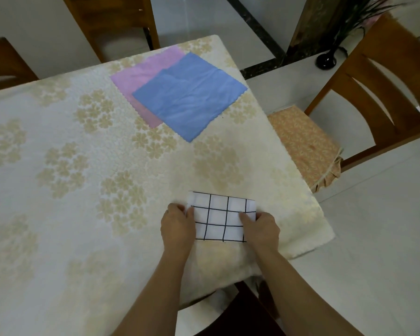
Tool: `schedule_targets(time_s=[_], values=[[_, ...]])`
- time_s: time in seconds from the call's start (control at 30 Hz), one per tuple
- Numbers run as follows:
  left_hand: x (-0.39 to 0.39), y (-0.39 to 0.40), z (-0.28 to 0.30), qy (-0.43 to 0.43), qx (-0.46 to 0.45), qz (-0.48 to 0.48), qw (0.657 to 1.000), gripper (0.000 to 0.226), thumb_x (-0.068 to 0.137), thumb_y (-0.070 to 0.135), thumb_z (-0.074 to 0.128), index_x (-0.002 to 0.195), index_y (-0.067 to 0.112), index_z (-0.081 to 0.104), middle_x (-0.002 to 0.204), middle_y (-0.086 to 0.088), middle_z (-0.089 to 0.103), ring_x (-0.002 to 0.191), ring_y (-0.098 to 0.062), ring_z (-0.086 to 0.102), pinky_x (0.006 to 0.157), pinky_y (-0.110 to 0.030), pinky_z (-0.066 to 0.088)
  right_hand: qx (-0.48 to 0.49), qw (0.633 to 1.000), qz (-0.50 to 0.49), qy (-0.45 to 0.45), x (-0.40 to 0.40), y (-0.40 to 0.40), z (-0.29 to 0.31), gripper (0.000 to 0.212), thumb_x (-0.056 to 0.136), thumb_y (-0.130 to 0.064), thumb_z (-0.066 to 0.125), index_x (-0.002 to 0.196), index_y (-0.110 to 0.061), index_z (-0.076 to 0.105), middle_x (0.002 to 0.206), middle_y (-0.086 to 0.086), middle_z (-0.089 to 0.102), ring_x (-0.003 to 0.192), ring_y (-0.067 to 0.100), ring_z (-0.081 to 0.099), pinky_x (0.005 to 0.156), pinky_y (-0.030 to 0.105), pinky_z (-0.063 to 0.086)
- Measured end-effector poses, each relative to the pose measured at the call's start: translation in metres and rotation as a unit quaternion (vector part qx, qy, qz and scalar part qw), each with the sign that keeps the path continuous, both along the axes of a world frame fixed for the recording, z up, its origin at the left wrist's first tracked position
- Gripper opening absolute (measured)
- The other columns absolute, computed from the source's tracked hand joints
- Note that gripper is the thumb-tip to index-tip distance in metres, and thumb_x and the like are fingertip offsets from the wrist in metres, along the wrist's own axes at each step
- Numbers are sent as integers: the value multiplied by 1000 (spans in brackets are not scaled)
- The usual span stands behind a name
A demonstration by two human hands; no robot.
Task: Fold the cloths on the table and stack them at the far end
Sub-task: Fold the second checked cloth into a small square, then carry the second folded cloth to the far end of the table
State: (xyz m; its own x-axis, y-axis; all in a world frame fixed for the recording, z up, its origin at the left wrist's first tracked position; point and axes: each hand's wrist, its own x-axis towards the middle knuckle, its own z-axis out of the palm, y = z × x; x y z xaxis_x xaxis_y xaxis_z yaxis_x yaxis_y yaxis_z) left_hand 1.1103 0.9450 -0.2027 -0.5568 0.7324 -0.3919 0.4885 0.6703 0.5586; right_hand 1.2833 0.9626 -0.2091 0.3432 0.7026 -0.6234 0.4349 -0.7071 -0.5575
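Near the table's (58, 166) close edge, left hand (177, 226) and right hand (261, 226) pinch the checked cloth's (220, 219) short ends; its long axis runs left-right, far end straight ahead.

Two bare forearms are seen, with no sleeves reaching into view. The left hand (178, 226) and the right hand (261, 226) are ungloved. No rings, watch or bands are worn on either.
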Motion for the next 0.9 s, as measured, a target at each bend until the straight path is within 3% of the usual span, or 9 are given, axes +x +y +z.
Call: schedule_targets(time_s=[0.1, 0.23, 0.4, 0.53, 0.6, 0.7, 0.73, 0.83, 0.9], values=[[2, 1, 0, -25, -16, -2, 1000, 24, 101, 24, 52, 105, 2, 60, 96, -6, 61, 86, -19, 51, 74, -28, 36, -2, 1000, -6, 27, 4, 2, 1, 26, 89, -34, 70, 99, -10, 68, 95, 6, 71, 81, 20, 63, 67, 29, 47], [3, -1, -9, -35, -29, -18, 999, 24, 97, 24, 56, 81, 6, 56, 94, -20, 64, 73, -23, 52, 63, -30, 33, 29, 999, 18, 39, 9, 4, 7, 14, 89, -22, 69, 80, -15, 61, 76, -5, 61, 66, 6, 54, 52, 22, 35], [6, -5, 7, -91, -11, 10, 996, 17, 99, 23, 52, 87, 10, 53, 82, 0, 56, 72, -13, 50, 59, -26, 35, 29, 991, -21, 129, 16, 7, 12, 12, 87, -21, 74, 87, -13, 65, 90, 4, 69, 83, 23, 66, 71, 37, 55], [0, -15, 16, -192, 49, 75, 977, 14, 96, 24, 60, 95, 10, 62, 88, -2, 66, 86, -25, 64, 71, -33, 49, 38, 977, -42, 207, 20, 6, 27, 15, 85, -12, 77, 98, -11, 69, 88, 0, 72, 76, 14, 70, 59, 22, 55], [-4, -22, 23, -264, 75, 125, 953, 13, 95, 21, 64, 101, 11, 69, 95, -3, 74, 91, -24, 70, 79, -37, 56, 35, 973, -25, 225, 19, 6, 36, 14, 86, -12, 76, 99, -6, 75, 88, 5, 77, 75, 16, 73, 64, 29, 61], [-7, -32, 43, -372, 101, 171, 907, 13, 96, 18, 62, 102, 13, 73, 98, -5, 77, 91, -22, 73, 83, -39, 57, 60, 974, 28, 215, 15, 7, 49, 26, 88, -22, 75, 96, 3, 72, 99, 25, 71, 80, 31, 72, 80, 51, 60], [-8, -35, 47, -380, 107, 173, 902, 14, 97, 18, 60, 101, 15, 74, 99, -5, 77, 92, -21, 73, 84, -39, 57, 72, 973, 52, 215, 13, 7, 53, 27, 89, -24, 73, 97, 2, 71, 99, 24, 71, 84, 33, 72, 79, 50, 61], [-10, -47, 59, -386, 126, 186, 895, 18, 100, 21, 56, 108, 17, 71, 104, -2, 76, 99, -22, 72, 91, -43, 56, 109, 963, 97, 225, 4, 7, 66, 10, 94, -23, 68, 97, -15, 73, 91, 0, 77, 83, 14, 74, 70, 28, 60], [-10, -56, 64, -360, 147, 206, 898, 18, 100, 23, 56, 110, 18, 70, 107, -1, 75, 103, -22, 70, 96, -48, 54, 136, 962, 117, 208, -3, 7, 72, 5, 94, -25, 68, 95, -20, 69, 88, -2, 76, 79, 10, 72, 63, 25, 57]])
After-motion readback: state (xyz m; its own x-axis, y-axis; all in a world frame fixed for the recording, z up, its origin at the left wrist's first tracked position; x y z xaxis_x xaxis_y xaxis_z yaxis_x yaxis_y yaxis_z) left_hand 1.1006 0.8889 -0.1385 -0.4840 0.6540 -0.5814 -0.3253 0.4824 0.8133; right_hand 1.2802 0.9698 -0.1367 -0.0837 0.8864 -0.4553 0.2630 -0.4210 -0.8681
